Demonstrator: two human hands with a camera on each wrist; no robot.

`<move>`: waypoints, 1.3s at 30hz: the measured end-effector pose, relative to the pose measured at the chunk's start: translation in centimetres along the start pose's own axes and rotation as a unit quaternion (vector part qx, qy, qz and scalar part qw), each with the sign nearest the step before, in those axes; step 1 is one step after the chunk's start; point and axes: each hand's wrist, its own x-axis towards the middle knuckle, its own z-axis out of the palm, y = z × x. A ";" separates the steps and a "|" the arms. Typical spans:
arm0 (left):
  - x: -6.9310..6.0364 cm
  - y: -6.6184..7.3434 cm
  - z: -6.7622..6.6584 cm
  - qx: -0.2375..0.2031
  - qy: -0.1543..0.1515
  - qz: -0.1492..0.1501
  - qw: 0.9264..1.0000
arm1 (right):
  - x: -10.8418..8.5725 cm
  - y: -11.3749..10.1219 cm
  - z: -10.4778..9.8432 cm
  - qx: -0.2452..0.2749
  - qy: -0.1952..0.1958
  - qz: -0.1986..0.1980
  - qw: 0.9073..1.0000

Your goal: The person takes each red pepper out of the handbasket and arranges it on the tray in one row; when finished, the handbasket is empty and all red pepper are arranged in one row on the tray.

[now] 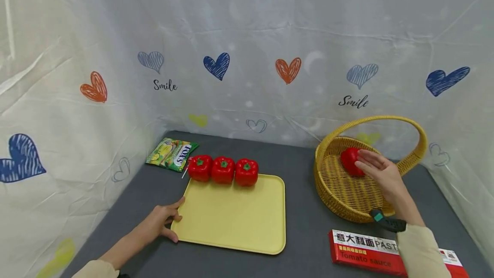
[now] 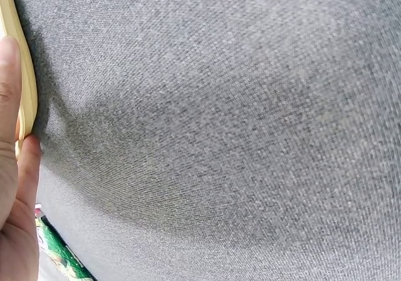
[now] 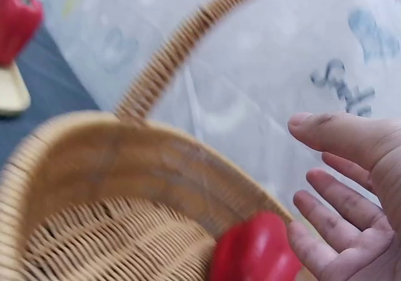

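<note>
In the head view my left hand (image 1: 162, 221) rests at the left edge of the yellow tray (image 1: 235, 218), its fingers and thumb spread along the rim. Three red bell peppers (image 1: 223, 170) stand in a row at the tray's far edge. To the right, my right hand (image 1: 380, 173) is over the wicker basket (image 1: 324, 183), beside a red bell pepper (image 1: 351, 161) lying inside. In the right wrist view the fingers (image 3: 338, 199) are spread and hold nothing; the pepper (image 3: 257, 250) is just below them.
A green FOX'S candy bag (image 1: 171, 153) lies at the back left, near a thin white stick by the peppers. The red pasta box (image 1: 366, 254) lies in front of the basket, partly under the right sleeve. The basket's tall handle (image 1: 386, 118) arches over it. A hanging cloth (image 1: 251, 20) backs the table.
</note>
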 end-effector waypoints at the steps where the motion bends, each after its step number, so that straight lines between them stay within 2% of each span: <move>1: 0.0 0.0 0.0 0.001 0.000 0.001 1.000 | 0.5 0.1 -0.7 -0.019 0.016 0.018 1.000; 3: 0.1 0.0 0.1 -0.001 0.001 0.005 1.000 | 1.4 0.5 -2.0 -0.091 0.043 0.051 0.994; 6: 0.3 0.0 0.2 0.000 0.001 0.012 1.000 | 2.4 1.0 -3.2 -0.189 0.061 0.091 0.976; 8: 0.5 0.1 0.3 0.000 -0.004 0.007 1.000 | 2.9 1.4 -3.6 -0.227 0.058 0.104 0.967; 10: 0.6 0.2 0.3 0.000 -0.011 0.000 1.000 | 3.2 1.8 -3.9 -0.230 0.064 0.115 0.964; 12: 0.7 0.3 0.3 0.002 -0.015 -0.004 1.000 | 3.4 2.0 -3.9 -0.225 0.074 0.119 0.964; 15: 0.8 0.4 0.0 0.005 -0.011 -0.004 1.000 | 3.8 2.0 -3.6 -0.213 0.127 0.128 0.960; 19: 0.4 0.5 -0.4 0.006 0.000 -0.005 1.000 | 4.3 1.8 -2.7 -0.182 0.173 0.127 0.959; 21: 0.2 0.5 -0.5 0.006 0.003 -0.004 1.000 | 4.4 1.6 -2.3 -0.167 0.162 0.137 0.963; 24: 0.1 0.4 -0.5 0.001 0.001 -0.004 1.000 | 4.3 1.5 -2.0 -0.109 0.131 0.186 0.968; 27: 0.2 0.4 -0.3 -0.004 -0.003 -0.010 1.000 | 4.1 1.6 -2.3 -0.029 0.101 0.249 0.963; 29: 0.2 0.3 -0.3 -0.006 -0.006 -0.016 1.000 | 4.0 1.7 -2.4 0.005 0.091 0.275 0.957; 32: 0.2 0.2 -0.1 -0.001 -0.009 -0.022 1.000 | 4.1 2.0 -2.3 0.022 0.086 0.285 0.954; 36: 0.0 0.2 -0.1 0.000 -0.008 -0.023 1.000 | 4.2 2.2 -2.0 0.027 0.098 0.283 0.954; 39: 0.0 0.2 0.0 -0.001 -0.005 -0.019 1.000 | 4.4 2.4 -1.9 0.017 0.082 0.282 0.956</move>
